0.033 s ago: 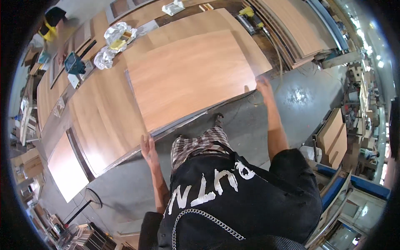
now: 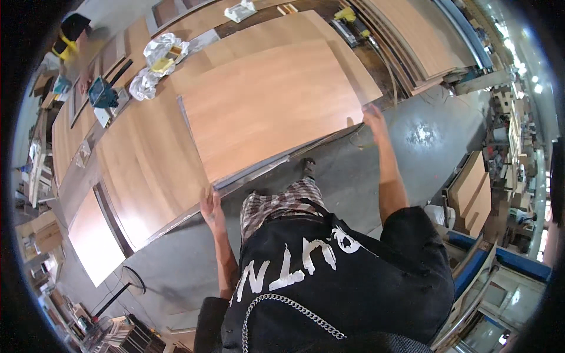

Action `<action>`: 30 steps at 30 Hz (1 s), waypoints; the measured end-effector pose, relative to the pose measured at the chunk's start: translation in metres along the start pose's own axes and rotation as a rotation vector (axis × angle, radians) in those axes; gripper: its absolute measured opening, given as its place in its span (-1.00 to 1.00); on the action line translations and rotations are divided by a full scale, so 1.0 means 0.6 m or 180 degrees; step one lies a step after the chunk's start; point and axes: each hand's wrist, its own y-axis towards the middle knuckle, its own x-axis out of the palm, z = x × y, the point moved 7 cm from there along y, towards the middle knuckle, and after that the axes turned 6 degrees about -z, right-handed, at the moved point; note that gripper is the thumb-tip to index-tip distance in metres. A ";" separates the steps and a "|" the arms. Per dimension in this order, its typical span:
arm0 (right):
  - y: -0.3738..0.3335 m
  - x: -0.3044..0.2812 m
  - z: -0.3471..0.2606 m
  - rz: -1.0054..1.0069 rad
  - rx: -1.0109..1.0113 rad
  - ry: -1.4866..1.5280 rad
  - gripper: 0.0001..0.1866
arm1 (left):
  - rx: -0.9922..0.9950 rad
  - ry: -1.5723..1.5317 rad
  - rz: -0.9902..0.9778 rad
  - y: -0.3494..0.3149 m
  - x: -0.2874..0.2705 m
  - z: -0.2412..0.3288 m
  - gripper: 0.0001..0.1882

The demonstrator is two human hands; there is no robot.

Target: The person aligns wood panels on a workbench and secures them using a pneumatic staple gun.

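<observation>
Plywood sheet (image 2: 271, 109): large, reddish-brown, lying flat on the long workbench (image 2: 141, 176), near edge overhanging. Left hand (image 2: 210, 206) grasps its near-left corner; right hand (image 2: 374, 117) grasps its near-right corner, arms spread wide to balance the broad panel. Crumpled plastic wrapping (image 2: 156, 62) and a teal power tool (image 2: 105, 94) lie far left.

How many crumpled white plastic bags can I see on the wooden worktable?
3, maybe more hidden. One crumpled white plastic bag lies at the wooden worktable's far left, a second bag just below it, and a third bag at the top edge.
</observation>
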 end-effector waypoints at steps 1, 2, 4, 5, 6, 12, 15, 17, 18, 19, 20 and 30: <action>0.029 -0.028 -0.006 -0.0052 -0.0080 -0.0175 -0.28 | 0.0038 0.0433 -0.0020 0.010 0.027 0.003 -0.44; 0.052 -0.055 0.002 -0.0068 -0.0022 -0.0144 -0.28 | 0.0072 0.0876 -0.0033 0.018 0.053 0.006 -0.46; 0.080 -0.085 0.006 -0.0299 -0.0386 -0.0003 -0.38 | 0.0245 0.1391 0.0012 0.038 0.097 0.014 -0.50; 0.093 -0.094 0.019 -0.0327 -0.0286 0.0027 -0.38 | 0.0452 0.1839 0.0022 0.041 0.114 0.023 -0.53; 0.104 -0.096 0.013 -0.0543 -0.0470 -0.0049 -0.45 | 0.0391 0.1912 0.0006 0.045 0.125 0.024 -0.53; 0.092 -0.078 -0.013 -0.0836 -0.1037 -0.0410 -0.65 | 0.0667 0.2750 0.0373 0.040 0.112 0.043 -0.60; 0.092 -0.090 -0.004 -0.0417 -0.1105 -0.0578 -0.69 | 0.0285 0.3563 0.0428 0.041 0.137 0.053 -0.59; 0.098 -0.090 0.013 -0.0365 -0.1040 -0.0340 -0.70 | 0.0204 0.3568 0.0427 0.043 0.153 0.061 -0.59; 0.098 -0.086 0.016 -0.0340 -0.0987 -0.0099 -0.70 | 0.0119 0.3572 0.0459 0.040 0.146 0.062 -0.58; 0.099 -0.083 0.014 -0.0342 -0.1009 0.0063 -0.73 | 0.0092 0.3658 0.0572 0.038 0.141 0.062 -0.57; 0.100 -0.083 0.011 -0.0370 -0.1013 0.0066 -0.73 | 0.0082 0.3661 0.0601 0.034 0.140 0.059 -0.57; 0.086 -0.066 0.018 -0.0406 -0.1325 -0.0687 -0.69 | 0.0449 0.1033 0.0115 0.062 0.073 0.031 -0.51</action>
